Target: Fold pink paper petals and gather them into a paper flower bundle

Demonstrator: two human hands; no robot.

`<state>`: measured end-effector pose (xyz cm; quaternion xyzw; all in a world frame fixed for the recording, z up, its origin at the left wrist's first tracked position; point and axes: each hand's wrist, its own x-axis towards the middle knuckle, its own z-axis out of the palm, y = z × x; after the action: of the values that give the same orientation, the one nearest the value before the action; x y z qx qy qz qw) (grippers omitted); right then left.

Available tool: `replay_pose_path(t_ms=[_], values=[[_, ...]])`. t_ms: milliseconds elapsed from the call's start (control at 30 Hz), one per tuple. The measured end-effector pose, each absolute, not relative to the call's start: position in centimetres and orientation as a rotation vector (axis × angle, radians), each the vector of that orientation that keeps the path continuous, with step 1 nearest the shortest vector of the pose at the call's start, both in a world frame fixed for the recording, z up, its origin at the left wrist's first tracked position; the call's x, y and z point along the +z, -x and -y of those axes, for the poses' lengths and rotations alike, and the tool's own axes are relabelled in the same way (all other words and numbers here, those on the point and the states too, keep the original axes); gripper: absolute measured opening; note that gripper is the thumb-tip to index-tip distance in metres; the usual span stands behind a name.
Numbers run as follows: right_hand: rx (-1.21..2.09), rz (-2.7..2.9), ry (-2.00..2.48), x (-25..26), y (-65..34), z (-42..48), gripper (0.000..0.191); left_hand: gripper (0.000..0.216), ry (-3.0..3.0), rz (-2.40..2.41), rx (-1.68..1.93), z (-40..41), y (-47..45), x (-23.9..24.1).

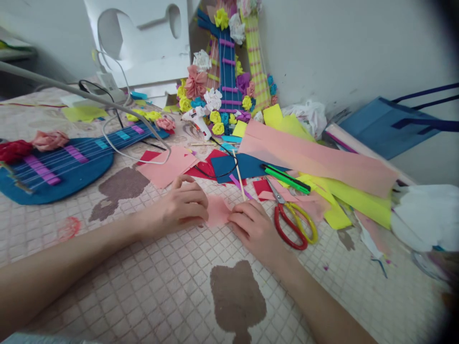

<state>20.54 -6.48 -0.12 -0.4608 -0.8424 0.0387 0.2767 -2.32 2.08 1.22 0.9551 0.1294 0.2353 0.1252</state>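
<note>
1. Head view: the scissors lie on the patterned cloth and serve as landmark. The small pink piece is left of them, between the person's hands.
2. The right hand, just left of the scissors, is closed to a pinch and seems to grip the near-side edge of the piece; its thumb is hidden.
3. The left hand, farther left of the scissors, has loosely curled fingers meeting the piece's opposite edge; whether they pinch or merely steady it, I cannot tell.
4. Work on this piece looks early: it appears mostly flat, with no petal shape or clear fold.
5. Done already, well left of the scissors: a blue guitar shape bears strings, purple strips and a pink flower.
6. Done too, beyond the scissors and leftward: an upright blue neck stands among many made flowers.
7. Material left over: a large pink sheet beyond the scissors to the right, and pink offcuts beyond them to the left.
8. Shaping and any gluing of this piece seem not yet done; the glue gun lies unheld, beyond the scissors and leftward.
</note>
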Motion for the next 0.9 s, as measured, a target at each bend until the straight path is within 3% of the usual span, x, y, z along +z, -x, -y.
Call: replay_pose_path(t_ms=[300, 900], values=[[0.354, 2.205, 1.319, -0.7, -20.5, 7.1, 0.015, 0.001, -2.674, -0.608, 0.501, -1.2, 2.4, 1.4], [0.492, 2.159, 1.346, -0.8, -19.9, 7.5, 0.009, 0.01, -2.57, -0.663, 0.44, -0.8, 2.7, 0.8]])
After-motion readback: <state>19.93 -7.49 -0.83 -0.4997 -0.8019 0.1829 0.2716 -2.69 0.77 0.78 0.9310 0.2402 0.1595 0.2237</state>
